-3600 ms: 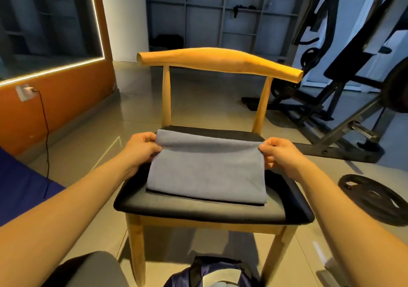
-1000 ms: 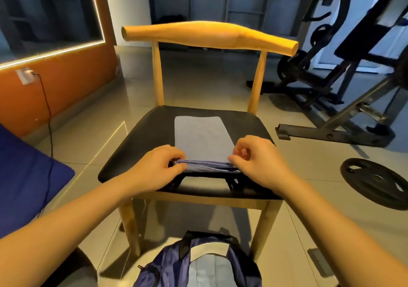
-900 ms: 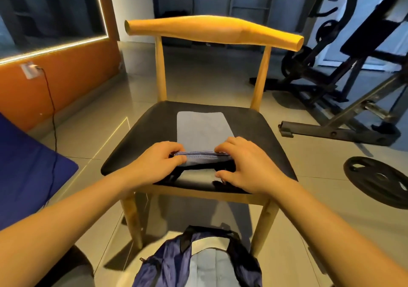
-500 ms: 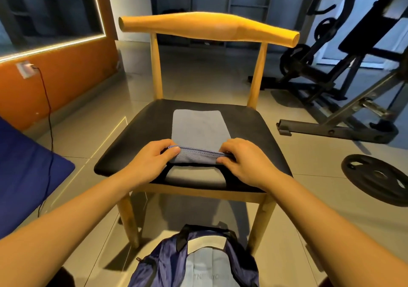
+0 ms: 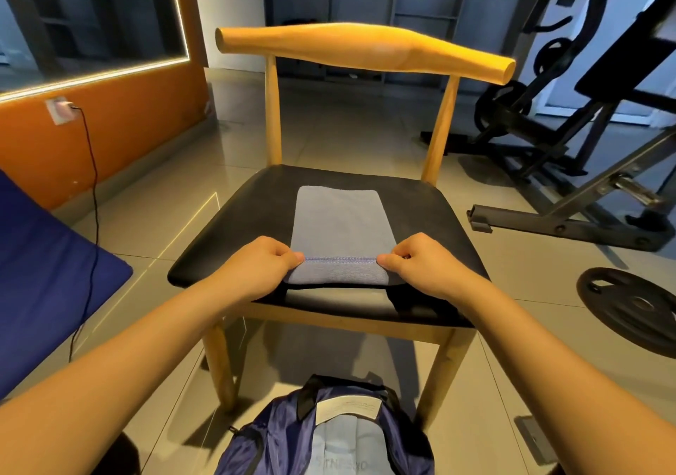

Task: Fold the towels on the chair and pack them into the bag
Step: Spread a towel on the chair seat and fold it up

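A grey towel (image 5: 342, 224), folded into a narrow strip, lies lengthwise on the black seat of a wooden chair (image 5: 241, 218). Its near end is lifted and turned over toward the back, showing a stitched hem. My left hand (image 5: 261, 266) pinches the left corner of that hem and my right hand (image 5: 417, 262) pinches the right corner. A dark blue bag (image 5: 278, 441) stands open on the floor in front of the chair, with pale cloth and a white label visible inside.
A blue cushion (image 5: 44, 280) lies at the left, with a black cable (image 5: 93, 196) running from a wall socket. Gym machine frames (image 5: 570, 189) and a weight plate (image 5: 636, 310) stand on the tiled floor at the right.
The towel went from a wide fold to a narrow strip. Over the last second both hands lifted its near end and carried the hem a little farther onto the strip.
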{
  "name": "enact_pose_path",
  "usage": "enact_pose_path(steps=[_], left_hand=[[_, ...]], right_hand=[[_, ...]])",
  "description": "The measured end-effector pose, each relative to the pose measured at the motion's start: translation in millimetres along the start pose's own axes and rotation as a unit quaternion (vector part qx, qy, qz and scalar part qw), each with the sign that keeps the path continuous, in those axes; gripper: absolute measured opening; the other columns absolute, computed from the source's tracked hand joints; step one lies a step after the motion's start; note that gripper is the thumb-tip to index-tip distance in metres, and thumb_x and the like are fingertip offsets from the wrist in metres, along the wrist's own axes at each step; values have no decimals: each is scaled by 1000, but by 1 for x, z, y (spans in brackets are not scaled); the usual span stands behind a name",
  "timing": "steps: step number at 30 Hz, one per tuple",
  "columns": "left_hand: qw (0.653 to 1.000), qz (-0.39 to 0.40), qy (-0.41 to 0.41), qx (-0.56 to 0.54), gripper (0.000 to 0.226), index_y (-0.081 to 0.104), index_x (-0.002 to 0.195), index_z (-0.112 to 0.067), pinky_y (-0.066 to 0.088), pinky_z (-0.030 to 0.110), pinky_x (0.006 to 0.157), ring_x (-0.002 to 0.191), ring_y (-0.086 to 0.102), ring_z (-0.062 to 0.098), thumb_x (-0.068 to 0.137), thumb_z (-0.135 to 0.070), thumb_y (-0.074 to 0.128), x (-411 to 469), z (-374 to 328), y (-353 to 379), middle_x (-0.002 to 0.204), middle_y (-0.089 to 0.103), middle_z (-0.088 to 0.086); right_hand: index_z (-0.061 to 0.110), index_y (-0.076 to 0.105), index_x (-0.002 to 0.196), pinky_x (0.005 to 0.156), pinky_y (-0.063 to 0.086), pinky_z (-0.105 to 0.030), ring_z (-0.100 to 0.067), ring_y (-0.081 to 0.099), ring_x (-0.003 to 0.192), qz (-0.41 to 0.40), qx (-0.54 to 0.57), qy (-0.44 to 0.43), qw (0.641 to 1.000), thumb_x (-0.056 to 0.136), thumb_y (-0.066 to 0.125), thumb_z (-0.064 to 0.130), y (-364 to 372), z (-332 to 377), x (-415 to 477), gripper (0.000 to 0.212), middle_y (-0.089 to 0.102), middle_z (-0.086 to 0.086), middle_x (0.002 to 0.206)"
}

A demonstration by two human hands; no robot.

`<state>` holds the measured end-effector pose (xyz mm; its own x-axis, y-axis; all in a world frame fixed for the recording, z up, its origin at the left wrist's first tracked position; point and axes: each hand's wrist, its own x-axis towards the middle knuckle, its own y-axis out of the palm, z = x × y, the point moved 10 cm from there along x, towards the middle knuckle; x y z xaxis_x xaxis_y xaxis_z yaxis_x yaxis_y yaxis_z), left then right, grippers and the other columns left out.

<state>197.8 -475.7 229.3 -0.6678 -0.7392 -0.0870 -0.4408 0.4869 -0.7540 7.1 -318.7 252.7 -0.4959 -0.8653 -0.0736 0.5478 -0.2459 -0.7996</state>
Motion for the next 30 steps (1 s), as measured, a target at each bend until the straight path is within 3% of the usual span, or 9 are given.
enact_pose_path(steps=[3, 6, 9, 12, 15, 19, 24, 28, 30], left_hand=[[996, -29, 34, 75, 44, 69, 89, -12, 52, 32, 71, 77, 64, 21, 105, -45, 45, -4, -9, -1, 80, 65, 9], [988, -87, 64, 108, 35, 65, 85, -17, 57, 35, 72, 74, 64, 19, 101, -47, 54, -9, -16, -9, 77, 66, 4], [980, -151, 121, 54, 18, 56, 89, -26, 57, 30, 69, 73, 61, 13, 94, -38, 68, -16, -24, -22, 80, 62, -6], [939, -157, 283, 116, 3, 67, 98, -27, 56, 29, 75, 85, 56, 8, 96, -25, 67, -31, -44, -15, 96, 58, -12], [918, -140, 332, 166, 19, 74, 110, -24, 54, 27, 78, 95, 54, 9, 99, -26, 59, -36, -42, -6, 105, 63, -8], [905, -132, 348, 206, 40, 73, 118, -29, 52, 25, 79, 98, 54, 5, 97, -49, 46, -41, -40, -3, 110, 65, -13], [915, -125, 334, 191, 47, 72, 117, -30, 53, 28, 78, 95, 55, 4, 98, -58, 39, -38, -40, -7, 107, 66, -15], [944, -108, 290, 114, 29, 72, 112, -33, 51, 26, 81, 94, 54, 3, 102, -48, 49, -30, -34, -14, 96, 58, -27], [964, -92, 241, 64, 14, 65, 107, -38, 49, 22, 80, 93, 56, 4, 102, -40, 52, -24, -26, -14, 93, 58, -25]], right_hand=[[10, 55, 66, 56, 34, -34, -20, 41, 57, -20, -33, 23, 999, 97, 64, 37, 1, -4, 3, 42, 37, -7, 59], [11, 55, 68, 56, 44, -35, -17, 51, 59, -82, -91, 19, 992, 90, 70, 44, -8, -3, 1, 42, 50, 1, 62], [26, 63, 86, 65, 53, -32, -13, 55, 78, -176, -173, -95, 964, 88, 73, 48, -20, 22, -14, 25, 56, 9, 87], [22, 72, 92, 59, 55, -35, -16, 55, 83, -201, -277, -248, 907, 90, 75, 31, -6, 51, -32, 9, 59, 4, 96], [22, 77, 96, 58, 53, -31, -15, 54, 79, -177, -335, -287, 880, 91, 72, 27, 7, 52, -36, 8, 65, 3, 92], [29, 72, 107, 71, 50, -31, -11, 49, 88, -146, -304, -279, 899, 99, 49, 46, 5, 43, -43, 30, 60, 10, 101], [27, 73, 117, 75, 49, -28, -10, 50, 92, -113, -239, -245, 933, 101, 56, 41, 1, 41, -40, 27, 63, 8, 108], [22, 74, 112, 82, 51, -37, -12, 52, 92, -63, -185, -197, 961, 104, 53, 36, -3, 34, -31, 26, 66, 7, 101], [20, 73, 105, 82, 53, -39, -13, 56, 89, -37, -131, -158, 978, 105, 52, 33, -2, 27, -28, 24, 67, 5, 95]])
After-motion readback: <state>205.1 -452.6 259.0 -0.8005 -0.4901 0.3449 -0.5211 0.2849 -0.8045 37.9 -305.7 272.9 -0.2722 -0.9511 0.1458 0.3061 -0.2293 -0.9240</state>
